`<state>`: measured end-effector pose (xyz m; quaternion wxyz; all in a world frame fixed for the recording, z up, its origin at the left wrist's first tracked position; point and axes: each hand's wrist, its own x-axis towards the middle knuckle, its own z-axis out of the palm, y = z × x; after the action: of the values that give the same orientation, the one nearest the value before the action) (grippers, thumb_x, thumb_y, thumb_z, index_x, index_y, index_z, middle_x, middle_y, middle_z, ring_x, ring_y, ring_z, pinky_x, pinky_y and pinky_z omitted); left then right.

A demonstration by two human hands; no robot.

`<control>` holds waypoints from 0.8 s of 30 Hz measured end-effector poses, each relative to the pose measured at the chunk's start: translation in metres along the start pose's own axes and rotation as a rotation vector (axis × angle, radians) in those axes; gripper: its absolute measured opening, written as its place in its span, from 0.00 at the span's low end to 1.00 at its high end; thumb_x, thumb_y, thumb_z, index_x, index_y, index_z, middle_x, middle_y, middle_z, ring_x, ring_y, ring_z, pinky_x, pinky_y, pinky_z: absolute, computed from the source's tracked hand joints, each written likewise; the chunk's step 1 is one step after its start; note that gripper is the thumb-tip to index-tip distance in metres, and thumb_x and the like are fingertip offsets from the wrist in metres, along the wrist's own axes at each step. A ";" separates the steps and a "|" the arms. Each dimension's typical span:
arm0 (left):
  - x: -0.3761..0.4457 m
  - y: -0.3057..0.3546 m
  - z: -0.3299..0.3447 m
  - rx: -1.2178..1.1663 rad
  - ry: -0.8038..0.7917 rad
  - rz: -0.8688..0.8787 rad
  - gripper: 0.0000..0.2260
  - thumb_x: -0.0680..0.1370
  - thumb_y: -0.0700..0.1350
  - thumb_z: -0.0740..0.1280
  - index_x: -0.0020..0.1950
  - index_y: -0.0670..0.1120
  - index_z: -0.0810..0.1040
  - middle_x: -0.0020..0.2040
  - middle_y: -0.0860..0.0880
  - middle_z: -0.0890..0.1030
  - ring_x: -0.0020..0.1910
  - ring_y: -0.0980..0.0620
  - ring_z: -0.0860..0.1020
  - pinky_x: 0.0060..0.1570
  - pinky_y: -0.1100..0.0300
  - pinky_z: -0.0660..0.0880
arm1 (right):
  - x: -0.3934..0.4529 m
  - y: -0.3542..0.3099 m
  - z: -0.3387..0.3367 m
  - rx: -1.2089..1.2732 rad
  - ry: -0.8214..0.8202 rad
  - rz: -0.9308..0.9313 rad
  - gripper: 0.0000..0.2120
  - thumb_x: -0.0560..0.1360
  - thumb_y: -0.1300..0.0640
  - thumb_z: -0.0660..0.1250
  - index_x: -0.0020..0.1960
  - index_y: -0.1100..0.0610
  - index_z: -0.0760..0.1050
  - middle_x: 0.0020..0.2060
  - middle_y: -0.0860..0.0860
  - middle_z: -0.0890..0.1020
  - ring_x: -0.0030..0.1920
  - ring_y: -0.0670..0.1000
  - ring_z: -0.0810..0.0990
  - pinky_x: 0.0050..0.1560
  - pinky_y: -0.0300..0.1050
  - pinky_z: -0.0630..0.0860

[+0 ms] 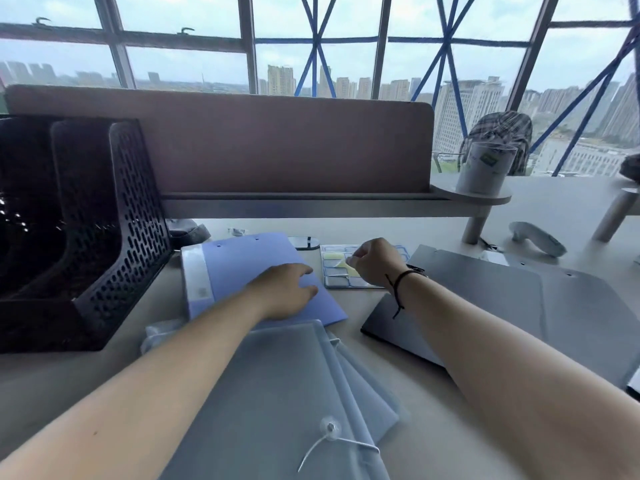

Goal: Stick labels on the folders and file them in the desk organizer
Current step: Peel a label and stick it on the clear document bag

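Nearest: stack of translucent grey string-tie envelopes [277, 393] on the worktop [433, 427], lying between the two forearms. Just past them, the blue folder [256, 268] lies flat, white spine strip on its left edge. Left hand [284, 289] rests flat on the folder, fingers relaxed and straight. Label sheet [346, 271] sits just right of the folder, under the right hand [375, 261]. Right hand pinches a yellowish label [346, 264], partly peeled up off the sheet. Dark grey folders [502, 299] lie right of the right forearm. Black mesh desk organizer [83, 216] stands left of the left hand; can't tell what's in its slots. Beyond the hands: brown divider panel [221, 143], a clear tub [485, 168] on a small round shelf, windows with a city view.
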<state>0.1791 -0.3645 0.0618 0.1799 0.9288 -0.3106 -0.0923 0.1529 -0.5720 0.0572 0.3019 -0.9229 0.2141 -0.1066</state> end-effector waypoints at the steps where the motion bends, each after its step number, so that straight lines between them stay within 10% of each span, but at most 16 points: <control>1: 0.005 0.001 0.003 0.031 -0.026 0.001 0.25 0.83 0.54 0.58 0.79 0.50 0.61 0.79 0.50 0.63 0.76 0.47 0.63 0.72 0.57 0.60 | 0.011 0.000 0.005 -0.004 -0.003 0.001 0.11 0.75 0.57 0.68 0.48 0.66 0.81 0.40 0.60 0.84 0.43 0.62 0.80 0.37 0.44 0.72; 6: 0.037 -0.002 0.015 0.094 -0.110 0.006 0.25 0.84 0.54 0.56 0.80 0.49 0.57 0.79 0.48 0.61 0.77 0.46 0.62 0.73 0.53 0.61 | 0.046 0.005 0.021 -0.103 -0.053 -0.044 0.12 0.76 0.64 0.63 0.54 0.53 0.81 0.48 0.55 0.81 0.47 0.54 0.77 0.47 0.43 0.75; 14: 0.077 -0.006 0.037 0.286 -0.143 0.116 0.29 0.81 0.66 0.50 0.79 0.54 0.57 0.81 0.53 0.55 0.79 0.49 0.53 0.75 0.44 0.54 | 0.084 0.009 0.032 -0.005 -0.082 0.085 0.12 0.75 0.52 0.70 0.53 0.60 0.82 0.49 0.57 0.85 0.52 0.58 0.83 0.53 0.48 0.80; 24: 0.077 -0.010 0.040 0.292 -0.116 0.143 0.32 0.78 0.70 0.51 0.80 0.57 0.57 0.81 0.56 0.55 0.79 0.51 0.51 0.76 0.47 0.50 | 0.089 0.012 0.035 0.155 -0.085 0.159 0.15 0.72 0.63 0.71 0.58 0.61 0.80 0.52 0.58 0.82 0.48 0.54 0.78 0.56 0.49 0.78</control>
<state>0.2346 -0.4151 0.0164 0.0310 0.9136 -0.3961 -0.0866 0.2394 -0.6032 0.0282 0.3887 -0.8805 0.2647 -0.0596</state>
